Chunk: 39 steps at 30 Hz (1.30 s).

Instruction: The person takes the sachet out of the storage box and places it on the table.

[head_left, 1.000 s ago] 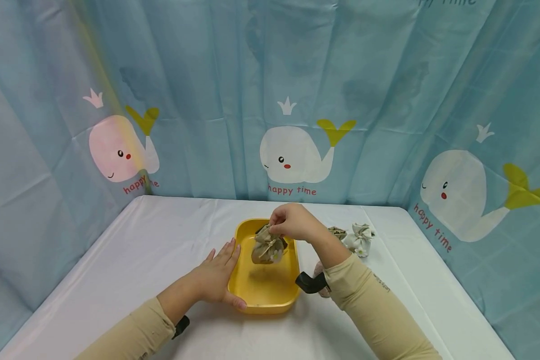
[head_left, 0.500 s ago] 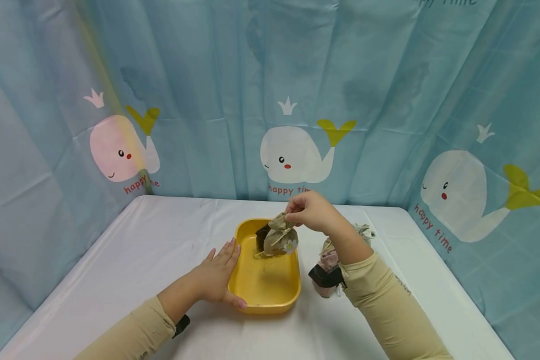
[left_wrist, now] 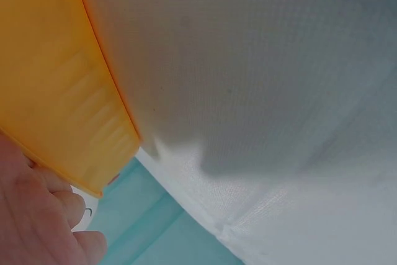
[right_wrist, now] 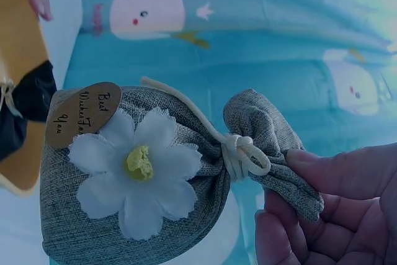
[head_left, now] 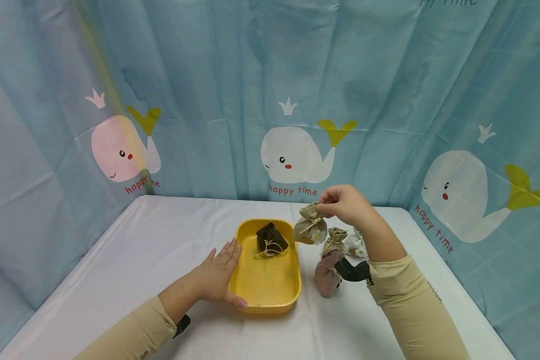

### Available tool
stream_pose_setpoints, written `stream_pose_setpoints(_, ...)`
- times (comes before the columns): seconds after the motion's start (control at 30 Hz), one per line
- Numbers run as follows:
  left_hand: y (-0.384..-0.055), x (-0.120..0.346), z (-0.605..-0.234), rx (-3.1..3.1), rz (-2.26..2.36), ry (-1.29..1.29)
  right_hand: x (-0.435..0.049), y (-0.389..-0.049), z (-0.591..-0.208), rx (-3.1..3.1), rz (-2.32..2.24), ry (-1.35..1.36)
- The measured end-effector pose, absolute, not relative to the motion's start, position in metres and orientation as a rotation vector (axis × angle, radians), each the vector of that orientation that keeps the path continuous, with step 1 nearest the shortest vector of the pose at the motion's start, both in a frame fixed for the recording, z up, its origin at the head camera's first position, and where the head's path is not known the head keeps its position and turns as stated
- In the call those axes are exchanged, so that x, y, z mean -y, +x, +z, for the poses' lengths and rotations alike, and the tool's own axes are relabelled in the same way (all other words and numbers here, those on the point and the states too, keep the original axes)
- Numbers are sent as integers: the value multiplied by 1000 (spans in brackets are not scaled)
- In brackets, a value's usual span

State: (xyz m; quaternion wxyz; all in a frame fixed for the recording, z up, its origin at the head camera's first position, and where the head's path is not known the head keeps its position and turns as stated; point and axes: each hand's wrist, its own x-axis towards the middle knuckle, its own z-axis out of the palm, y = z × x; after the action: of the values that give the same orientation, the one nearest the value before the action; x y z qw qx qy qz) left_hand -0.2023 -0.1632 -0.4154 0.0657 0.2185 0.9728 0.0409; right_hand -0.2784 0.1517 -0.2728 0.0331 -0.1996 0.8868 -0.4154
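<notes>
My right hand (head_left: 348, 204) pinches the gathered neck of a beige drawstring pouch (head_left: 309, 227), holding it up just right of the yellow tray (head_left: 270, 306). The right wrist view shows that pouch (right_wrist: 205, 153) close by, tied with a cream cord, with a white cloth flower (right_wrist: 155, 178) and a small brown tag (right_wrist: 84, 115). Inside the tray, toward its far end, lies a dark drawstring pouch (head_left: 270, 239). My left hand (head_left: 216, 275) rests with spread, straight fingers against the tray's left rim; in the left wrist view its fingers (left_wrist: 62, 203) touch the tray wall (left_wrist: 68, 91).
To the right of the tray stand a pink pouch (head_left: 326, 277), another beige pouch (head_left: 335, 240) and a whitish pouch (head_left: 356, 244), partly hidden by the right wrist. A white cloth covers the table (head_left: 139, 240). A blue whale-print curtain (head_left: 207, 125) closes off the back and sides.
My right hand has lifted the beige pouch from over the tray and carried it right, past the rim. The dark pouch in the tray is now uncovered. My left hand has stayed put.
</notes>
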Motion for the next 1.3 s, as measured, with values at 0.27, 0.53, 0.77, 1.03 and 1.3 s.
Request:
stream_pose_setpoints(0.27,-203,163,-416,-2935,113,663,-175,-278,-271,-2786,-1249,-550)
stream_pose_setpoints(0.53,-203,163,-417,-2935,122,643,-197,-277,-273,-2812,-1268,-518)
stream_pose_setpoints(0.77,-201,163,-413,-2931,139,647,-218,-278,-276,-2868,-1268,-466)
stream_pose_setpoints(1.03,-203,163,-414,-2932,137,654,-238,-273,-281,-2893,-1275,-385)
stream_pose_setpoints(1.3,-203,163,-416,-2931,128,647,-259,-270,-290,-2895,-1290,-315)
